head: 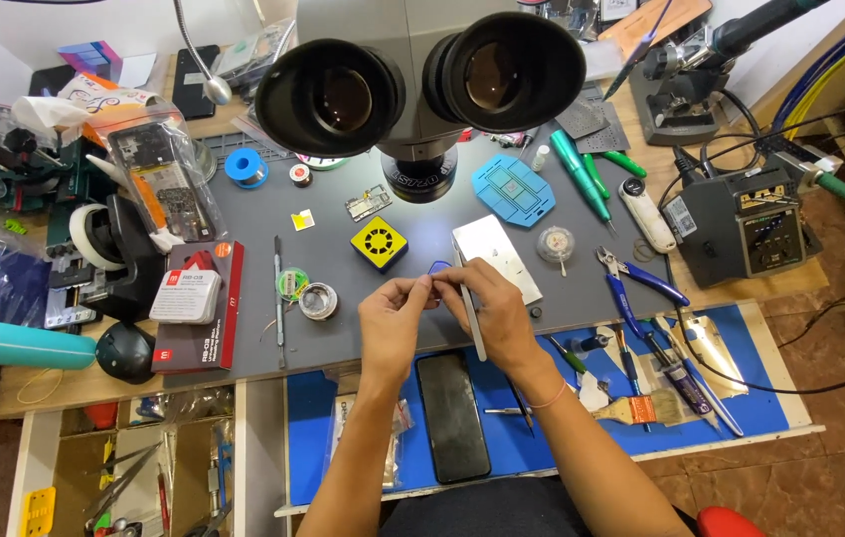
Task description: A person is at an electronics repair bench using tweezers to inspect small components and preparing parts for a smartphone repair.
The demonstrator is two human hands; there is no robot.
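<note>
Wooden surface [800, 283] under a grey mat [343, 328], with a blue pull-out shelf [741, 328] at the near edge. Brown tiled floor [840, 477] to the right, pale wall [35, 30] behind. Open drawer [45, 447] at lower left; bright light pooled mid-mat.

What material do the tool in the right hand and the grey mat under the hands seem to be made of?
Tweezers in the right hand: probably steel, as they look silver-grey, thin and slightly shiny. Mat: likely silicone or rubber, being matte, dull grey and without glare. Neither can be settled by sight alone.
</note>
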